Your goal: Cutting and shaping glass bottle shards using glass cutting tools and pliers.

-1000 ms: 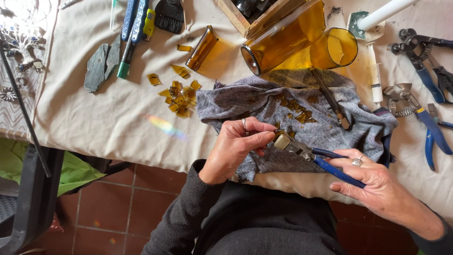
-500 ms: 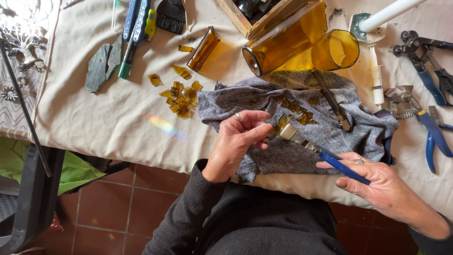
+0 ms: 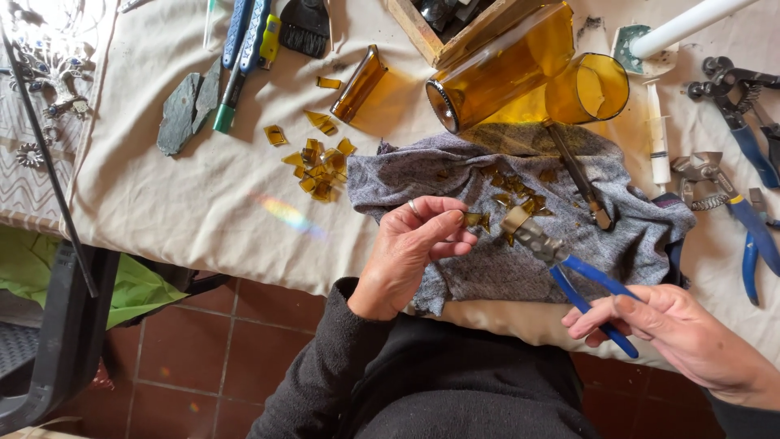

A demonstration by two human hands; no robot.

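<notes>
Left hand [image 3: 414, 244] pinching amber shard [image 3: 474, 219]; right hand [image 3: 674, 333] squeezing blue-handled pliers [image 3: 569, 272].

Cloth-covered table [image 3: 187, 203]: grey rag [image 3: 487, 260], amber shards [image 3: 321, 167].

Glass-craft workbench: pliers [image 3: 735, 97], amber shards [image 3: 318, 169].

Glass shards [image 3: 318, 169] left of cloth [image 3: 496, 244]
</notes>
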